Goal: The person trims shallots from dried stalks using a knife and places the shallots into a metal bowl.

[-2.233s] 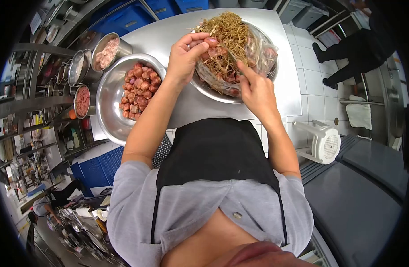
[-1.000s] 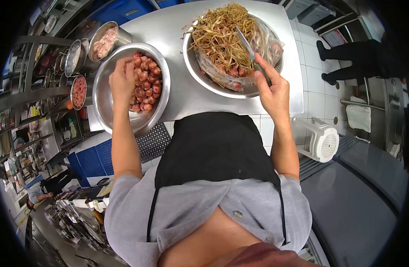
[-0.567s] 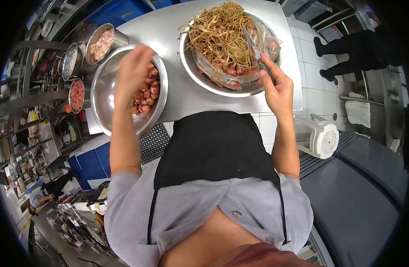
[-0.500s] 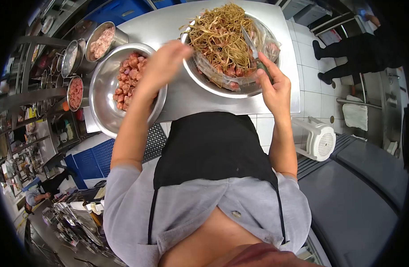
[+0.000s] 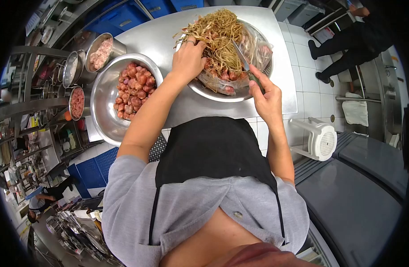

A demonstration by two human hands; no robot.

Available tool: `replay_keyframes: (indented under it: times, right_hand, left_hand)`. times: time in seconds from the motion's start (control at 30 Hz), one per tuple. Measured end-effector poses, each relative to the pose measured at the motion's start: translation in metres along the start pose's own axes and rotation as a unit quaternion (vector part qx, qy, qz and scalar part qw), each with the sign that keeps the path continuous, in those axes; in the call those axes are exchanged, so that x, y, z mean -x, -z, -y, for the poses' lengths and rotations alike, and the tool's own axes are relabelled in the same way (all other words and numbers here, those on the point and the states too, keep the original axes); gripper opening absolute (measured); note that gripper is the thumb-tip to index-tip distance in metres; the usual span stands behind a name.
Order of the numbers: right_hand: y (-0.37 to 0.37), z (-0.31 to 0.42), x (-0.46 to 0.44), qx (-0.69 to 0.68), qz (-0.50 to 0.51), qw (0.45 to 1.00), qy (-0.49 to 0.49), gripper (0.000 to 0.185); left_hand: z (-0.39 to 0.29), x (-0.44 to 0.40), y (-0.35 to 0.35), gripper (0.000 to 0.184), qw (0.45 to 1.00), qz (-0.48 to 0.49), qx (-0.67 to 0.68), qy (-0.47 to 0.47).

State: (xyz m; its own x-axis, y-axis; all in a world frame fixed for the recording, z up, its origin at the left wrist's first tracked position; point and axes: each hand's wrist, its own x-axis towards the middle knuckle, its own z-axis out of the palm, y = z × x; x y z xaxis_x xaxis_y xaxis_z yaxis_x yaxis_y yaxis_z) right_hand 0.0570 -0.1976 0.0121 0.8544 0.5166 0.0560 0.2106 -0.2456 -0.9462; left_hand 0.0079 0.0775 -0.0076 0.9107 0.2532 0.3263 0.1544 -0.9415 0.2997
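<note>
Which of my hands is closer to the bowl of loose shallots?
Left. Your left hand is to the right of the steel bowl; your right hand, holding a knife, is farther right.

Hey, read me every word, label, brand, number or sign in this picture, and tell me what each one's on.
No readable text anywhere.
Blue bin: pale mark, too small to read.
White sheet, upper left: too blurred to read.
Knife: no lettering can be made out.
</note>
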Motion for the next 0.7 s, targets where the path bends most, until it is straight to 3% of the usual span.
replay_keyframes:
  times: [0.13,0.23,0.33,0.47,0.57,0.6,0.7]
  right_hand:
    - [0.000,0.010,-0.001,-0.014,-0.001,1.000,0.010,0.042]
    - [-0.001,0.010,0.000,-0.011,0.001,1.000,0.011,0.042]
    - [-0.002,0.011,0.000,-0.014,0.004,1.000,0.013,0.042]
    - [-0.001,0.019,0.000,-0.021,0.006,1.000,0.007,0.042]
    - [0.000,0.025,0.000,-0.023,0.007,1.000,0.001,0.042]
    - [-0.001,0.024,-0.001,-0.019,0.001,1.000,0.020,0.042]
    - [-0.003,0.025,-0.004,-0.018,-0.006,0.999,0.035,0.042]
  left_hand:
    - [0.009,0.001,0.009,0.039,0.994,0.108,-0.013,-0.009]
    - [0.014,0.000,0.020,0.051,0.987,0.129,0.089,0.040]
    - [0.015,0.002,0.027,0.060,0.984,0.112,0.138,0.025]
    - [0.025,-0.001,0.044,0.062,0.933,0.107,0.325,0.112]
    - [0.015,-0.009,0.074,0.062,0.851,0.106,0.483,0.178]
    - [0.012,-0.011,0.078,0.044,0.850,0.081,0.492,0.167]
    - [0.025,-0.024,0.078,0.025,0.931,0.063,0.355,0.063]
